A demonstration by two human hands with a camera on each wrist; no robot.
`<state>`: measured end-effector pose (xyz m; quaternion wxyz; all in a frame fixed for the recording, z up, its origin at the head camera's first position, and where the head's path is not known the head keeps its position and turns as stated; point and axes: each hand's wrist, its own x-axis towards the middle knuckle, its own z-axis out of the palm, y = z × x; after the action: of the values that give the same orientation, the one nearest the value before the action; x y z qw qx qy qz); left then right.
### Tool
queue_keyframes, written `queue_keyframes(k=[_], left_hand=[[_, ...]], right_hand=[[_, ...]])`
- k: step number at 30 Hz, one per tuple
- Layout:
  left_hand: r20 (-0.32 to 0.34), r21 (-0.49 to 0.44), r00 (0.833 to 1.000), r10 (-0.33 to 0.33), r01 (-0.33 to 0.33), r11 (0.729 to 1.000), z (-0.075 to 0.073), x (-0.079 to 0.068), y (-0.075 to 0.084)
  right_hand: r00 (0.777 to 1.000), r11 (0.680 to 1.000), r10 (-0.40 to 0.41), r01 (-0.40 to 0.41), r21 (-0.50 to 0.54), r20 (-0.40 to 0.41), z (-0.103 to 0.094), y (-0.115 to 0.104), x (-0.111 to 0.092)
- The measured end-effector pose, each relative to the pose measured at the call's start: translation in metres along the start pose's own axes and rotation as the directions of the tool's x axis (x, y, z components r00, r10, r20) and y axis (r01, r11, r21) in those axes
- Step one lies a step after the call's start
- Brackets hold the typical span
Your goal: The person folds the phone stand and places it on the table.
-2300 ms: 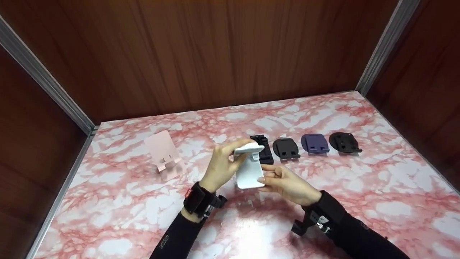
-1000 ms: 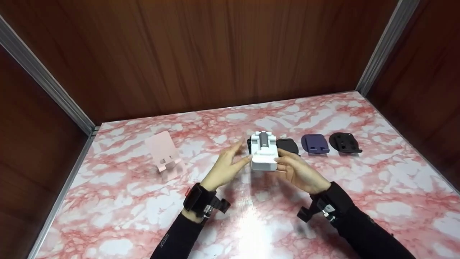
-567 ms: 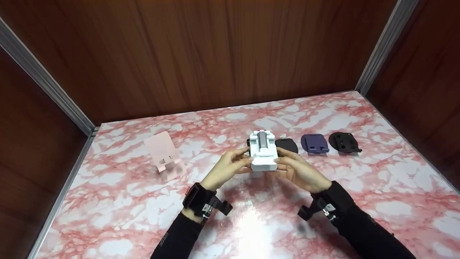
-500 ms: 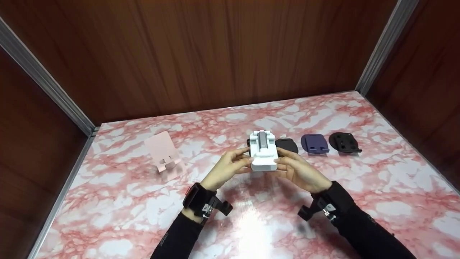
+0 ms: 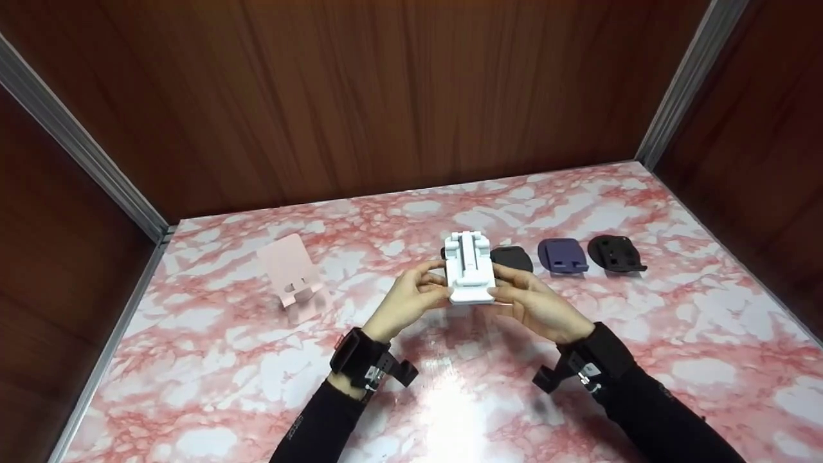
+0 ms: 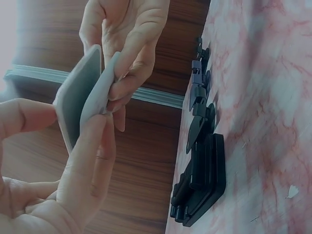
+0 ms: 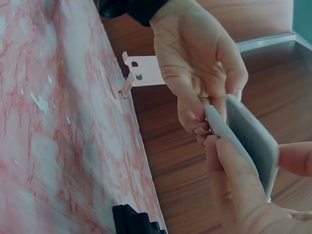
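Note:
A white folding phone stand (image 5: 470,273) is held up off the table between both hands, mostly folded, its hinged side facing the head camera. On its left edge, my left hand (image 5: 408,299) grips with thumb and fingers. My right hand (image 5: 537,302) pinches the opposite edge the same way. Both wrist views show two white plates, with a narrow wedge of space between them; in the left wrist view, the thinner plate (image 6: 100,90) lies between the fingers of both hands. Fingers hide parts of the stand's edges.
A pink phone stand (image 5: 292,263) stands unfolded on the marbled table (image 5: 225,347), at left. Behind the hands lie a black rectangular stand (image 6: 204,180), mostly hidden in the head view, and a dark round-based one (image 5: 512,258). Farther right are a purple stand (image 5: 562,255) and another black one (image 5: 616,253).
The white phone stand has gone from unfolded to mostly folded and turned to show its hinge side. My left hand has moved from its top plate to its left edge. Lately it has tilted slightly.

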<state>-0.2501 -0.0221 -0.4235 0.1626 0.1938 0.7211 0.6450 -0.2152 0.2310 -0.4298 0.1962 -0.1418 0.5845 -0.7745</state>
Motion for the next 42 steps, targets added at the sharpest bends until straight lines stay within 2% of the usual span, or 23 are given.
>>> queue_keyframes(k=[8,19,22,25,27,30,34,37,39,42], left_hand=[[-0.004,-0.027,1.0,0.028,-0.028,0.999,0.0,0.001,-0.001],[0.006,-0.114,1.0,0.008,-0.007,0.993,0.001,0.0,-0.002],[0.001,-0.139,1.0,0.012,-0.012,0.99,0.003,0.001,-0.002],[-0.02,-0.163,1.0,0.012,-0.015,0.987,0.001,0.001,0.0],[-0.04,-0.17,0.999,0.011,-0.018,0.985,-0.001,0.001,0.003],[-0.071,-0.185,0.997,0.008,-0.022,0.982,-0.007,0.002,0.005],[-0.102,-0.206,0.995,0.002,-0.023,0.978,-0.017,0.005,0.001],[-0.122,-0.228,0.992,-0.023,-0.005,0.974,-0.024,0.008,-0.004],[-0.139,-0.236,0.989,-0.048,0.014,0.972,-0.028,0.011,-0.009],[-0.168,-0.231,0.983,-0.079,0.039,0.972,-0.033,0.013,-0.016]], right_hand=[[1.0,0.998,-0.006,0.006,-0.062,0.001,0.0,-0.001,0.002],[1.0,0.998,-0.007,0.008,-0.068,0.025,0.001,-0.002,0.001],[1.0,0.991,-0.017,0.02,-0.129,0.023,0.003,-0.002,0.0],[0.999,0.965,-0.038,0.039,-0.261,0.007,0.003,-0.003,0.0],[0.998,0.92,-0.066,0.059,-0.387,-0.004,0.004,-0.005,-0.001],[0.99,0.803,-0.14,0.112,-0.586,-0.003,0.003,-0.01,-0.004],[0.968,0.578,-0.25,0.166,-0.799,0.019,0.002,-0.015,-0.008],[0.96,0.453,-0.278,0.143,-0.88,0.013,0.002,-0.016,-0.011],[0.961,0.405,-0.275,0.124,-0.906,0.008,0.002,-0.017,-0.012],[0.963,0.36,-0.27,0.119,-0.925,0.018,0.002,-0.016,-0.012]])
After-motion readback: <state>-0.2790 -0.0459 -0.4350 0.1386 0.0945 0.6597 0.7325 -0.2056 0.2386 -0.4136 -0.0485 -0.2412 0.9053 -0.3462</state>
